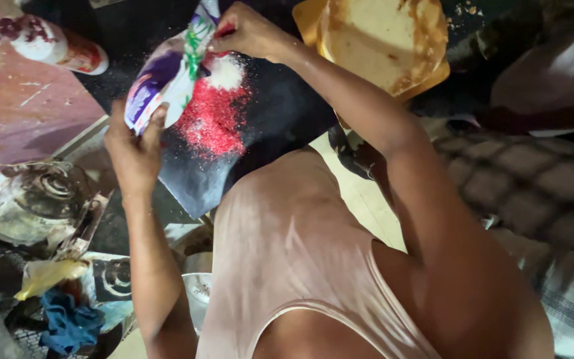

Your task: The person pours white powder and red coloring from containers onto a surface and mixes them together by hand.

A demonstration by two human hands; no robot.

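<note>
Both hands on one plastic packet: left hand grips its lower end, right hand pinches the top. Packet tilted over one dark sheet carrying one red powder patch and one white heap. One bottle far left.

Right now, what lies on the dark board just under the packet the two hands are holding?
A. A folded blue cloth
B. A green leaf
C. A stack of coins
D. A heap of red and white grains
D: under the packet, held by the left hand and right hand, red and white grains are spread on the dark board.
</note>
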